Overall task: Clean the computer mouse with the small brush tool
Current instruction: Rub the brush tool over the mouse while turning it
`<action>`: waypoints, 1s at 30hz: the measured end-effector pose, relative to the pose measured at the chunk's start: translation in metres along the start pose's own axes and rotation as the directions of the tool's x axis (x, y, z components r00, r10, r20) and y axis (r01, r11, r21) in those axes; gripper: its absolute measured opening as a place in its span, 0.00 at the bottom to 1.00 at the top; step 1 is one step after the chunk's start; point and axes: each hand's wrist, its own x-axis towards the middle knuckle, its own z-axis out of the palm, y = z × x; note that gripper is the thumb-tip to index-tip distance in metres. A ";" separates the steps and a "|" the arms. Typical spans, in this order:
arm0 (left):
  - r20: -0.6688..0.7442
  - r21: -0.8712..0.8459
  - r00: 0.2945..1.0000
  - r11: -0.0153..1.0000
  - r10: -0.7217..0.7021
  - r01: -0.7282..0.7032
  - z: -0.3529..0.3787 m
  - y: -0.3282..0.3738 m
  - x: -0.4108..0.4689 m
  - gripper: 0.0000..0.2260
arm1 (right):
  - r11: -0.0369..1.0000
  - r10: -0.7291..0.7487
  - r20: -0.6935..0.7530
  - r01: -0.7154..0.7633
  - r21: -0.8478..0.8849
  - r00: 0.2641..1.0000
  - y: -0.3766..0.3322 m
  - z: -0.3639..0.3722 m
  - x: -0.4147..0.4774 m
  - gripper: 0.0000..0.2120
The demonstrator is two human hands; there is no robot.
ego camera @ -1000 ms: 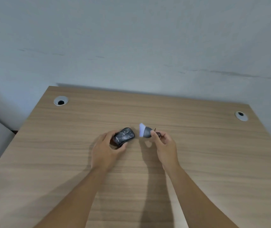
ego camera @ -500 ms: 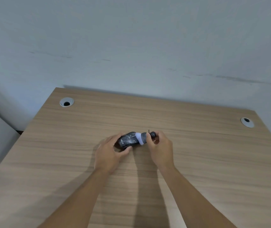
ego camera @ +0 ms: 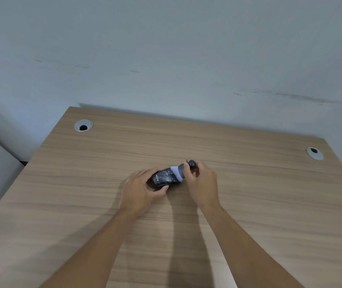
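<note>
Between the hands on the wood-grain desk [ego camera: 249, 194], left hand [ego camera: 140, 191] grips black speckled computer mouse [ego camera: 165, 178], right hand [ego camera: 202, 183] pinches small dark brush with pale bristles [ego camera: 178, 172] against it; risk: hard strokes could push the mouse out of that light hold.

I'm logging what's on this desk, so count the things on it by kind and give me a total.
Computer mouse: 1, black, held by the left hand
Small brush tool: 1, pale bristles on the mouse, held by the right hand
Cable grommets: 2, one far left, one far right
Total: 4 things on the wooden desk
</note>
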 end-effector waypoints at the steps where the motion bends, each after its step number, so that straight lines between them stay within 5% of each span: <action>1: 0.003 -0.002 1.000 1.000 0.000 0.000 0.000 -0.001 0.000 0.28 | 1.000 0.012 -0.002 -0.012 -0.001 1.000 0.004 -0.001 0.000 0.15; 12: 0.003 0.063 0.999 0.997 0.037 -0.037 0.000 0.002 0.004 0.26 | 0.993 0.030 -0.079 -0.022 0.112 0.996 -0.002 -0.008 -0.011 0.15; 24: -0.013 0.070 0.999 0.997 0.038 -0.037 0.004 -0.001 0.006 0.27 | 0.999 0.037 -0.207 -0.034 0.016 0.978 0.012 -0.009 -0.019 0.20; 30: -0.014 0.072 0.999 0.997 0.037 -0.036 0.002 0.004 0.005 0.26 | 1.000 -0.013 -0.128 0.016 0.027 0.992 0.007 0.008 -0.030 0.18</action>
